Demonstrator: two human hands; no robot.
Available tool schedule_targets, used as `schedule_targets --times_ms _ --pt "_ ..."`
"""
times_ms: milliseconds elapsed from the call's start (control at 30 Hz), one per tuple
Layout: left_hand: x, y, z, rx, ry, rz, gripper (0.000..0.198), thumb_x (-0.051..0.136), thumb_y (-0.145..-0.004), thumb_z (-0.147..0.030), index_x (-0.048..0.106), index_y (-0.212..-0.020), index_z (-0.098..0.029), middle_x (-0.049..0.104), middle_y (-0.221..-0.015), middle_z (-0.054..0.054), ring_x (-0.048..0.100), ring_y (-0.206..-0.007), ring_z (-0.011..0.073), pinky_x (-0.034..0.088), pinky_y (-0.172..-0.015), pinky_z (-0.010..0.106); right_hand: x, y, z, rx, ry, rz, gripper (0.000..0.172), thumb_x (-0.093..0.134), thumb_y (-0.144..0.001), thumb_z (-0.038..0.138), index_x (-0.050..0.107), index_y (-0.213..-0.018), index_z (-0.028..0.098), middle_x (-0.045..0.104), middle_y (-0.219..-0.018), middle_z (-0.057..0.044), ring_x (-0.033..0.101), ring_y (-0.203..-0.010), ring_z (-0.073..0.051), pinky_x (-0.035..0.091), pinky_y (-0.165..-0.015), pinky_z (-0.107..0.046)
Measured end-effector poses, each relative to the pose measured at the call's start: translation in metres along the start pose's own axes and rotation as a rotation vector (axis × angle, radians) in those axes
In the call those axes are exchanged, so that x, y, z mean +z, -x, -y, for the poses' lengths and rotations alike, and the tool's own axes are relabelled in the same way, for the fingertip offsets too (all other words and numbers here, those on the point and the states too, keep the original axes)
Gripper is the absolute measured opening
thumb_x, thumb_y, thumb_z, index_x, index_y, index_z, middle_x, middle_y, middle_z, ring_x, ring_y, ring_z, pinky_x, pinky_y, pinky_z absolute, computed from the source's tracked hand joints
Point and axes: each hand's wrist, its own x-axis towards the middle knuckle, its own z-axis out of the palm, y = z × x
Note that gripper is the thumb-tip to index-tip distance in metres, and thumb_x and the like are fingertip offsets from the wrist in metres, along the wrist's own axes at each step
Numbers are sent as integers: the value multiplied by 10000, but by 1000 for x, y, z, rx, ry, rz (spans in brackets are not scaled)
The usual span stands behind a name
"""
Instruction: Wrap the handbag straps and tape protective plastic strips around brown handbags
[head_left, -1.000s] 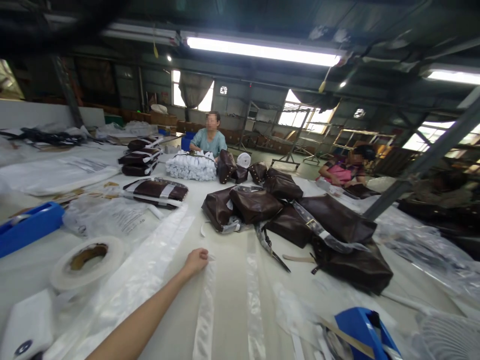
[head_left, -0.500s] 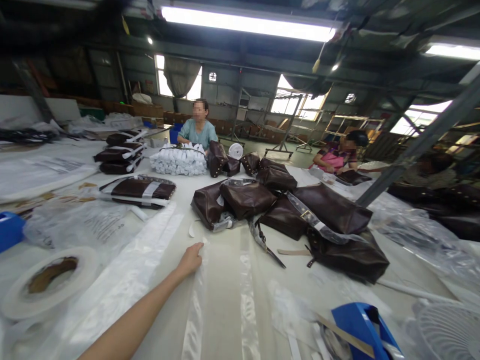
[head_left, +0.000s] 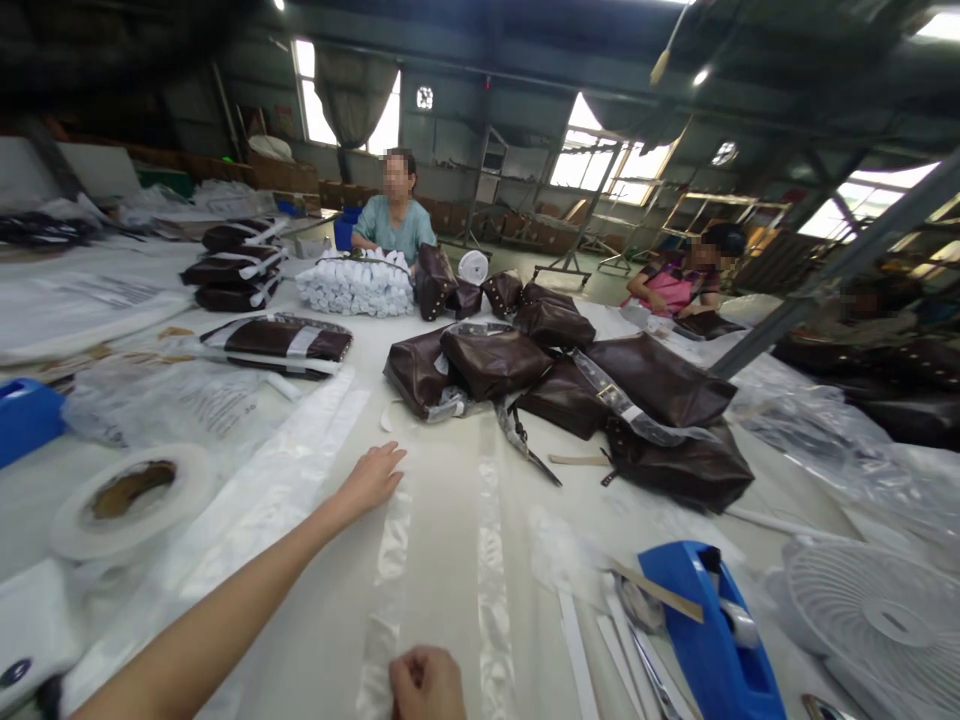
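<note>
My left hand (head_left: 373, 478) reaches out over the pale table, palm down with its fingers stretched out, at the far end of a glossy strip (head_left: 391, 560) lying lengthwise. My right hand (head_left: 429, 684) is at the bottom edge, its fingers curled closed beside the near part of that strip. Whatever those fingers may grip is hidden. Parallel to it on the right lies a second glossy strip (head_left: 491, 560). Beyond my left hand sits a heap of dark brown leather bags (head_left: 495, 368), some with straps wrapped in clear plastic. A small white curved scrap (head_left: 387, 416) lies near my fingertips.
On the left are a large tape roll (head_left: 135, 495), plastic sheeting (head_left: 180, 400) and wrapped brown bags (head_left: 289, 340). A blue tape dispenser (head_left: 705, 620), scissors (head_left: 660, 680) and a white fan (head_left: 885, 610) stand right. Co-workers (head_left: 397, 215) sit across the table.
My right hand has come into view at the bottom. My left hand has gone from a pointing finger to several fingers spread forward. The view has tilted down.
</note>
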Motion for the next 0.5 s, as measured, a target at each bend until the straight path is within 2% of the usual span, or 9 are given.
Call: schedule_targets --times_ms 67,167,267,367,433,500 --pt "2 43 -2 92 36 58 442 478 -911 -277 498 -1341 -176 446 -1452 110 404 -1326 256 295 -1120 386 7 2 2 5 -17 16 315 476 -873 237 653 -628 152 582 -433 6 599 -420 -137 409 -438 -200" --pt "16 106 -7 185 82 139 525 505 -900 -382 440 -1396 -221 407 -1492 76 349 -1374 241 259 -1142 393 1 12 2 -47 -3 22 305 495 -865 301 689 -681 151 628 -471 -15 621 -440 -148 427 -465 -202" --pt "33 152 -14 203 33 226 661 548 -866 -432 338 -1456 -222 286 -1552 94 225 -1432 283 181 -1158 485 -31 23 -7 -278 137 -179 356 463 -910 391 711 -995 151 747 -772 -88 713 -724 -209 514 -677 -259" --pt "43 181 -21 196 -77 236 780 553 -852 -483 223 -1498 -197 171 -1581 115 107 -1459 296 99 -1163 530 -76 34 -28 -487 350 -425 402 380 -953 327 631 -1198 131 700 -1128 -141 660 -1042 -242 480 -933 -344" --pt "48 200 -29 201 -117 211 813 540 -854 -513 174 -1509 -201 144 -1584 118 82 -1462 297 83 -1164 533 -98 42 -46 -564 489 -485 394 364 -952 259 599 -1243 137 657 -1221 -136 605 -1146 -244 448 -996 -389" --pt "54 221 -37 206 -140 218 829 546 -844 -535 162 -1512 -229 136 -1584 110 82 -1460 309 79 -1161 549 -108 52 -64 -617 607 -470 399 372 -938 202 568 -1283 159 625 -1280 -123 550 -1225 -244 429 -1022 -423"
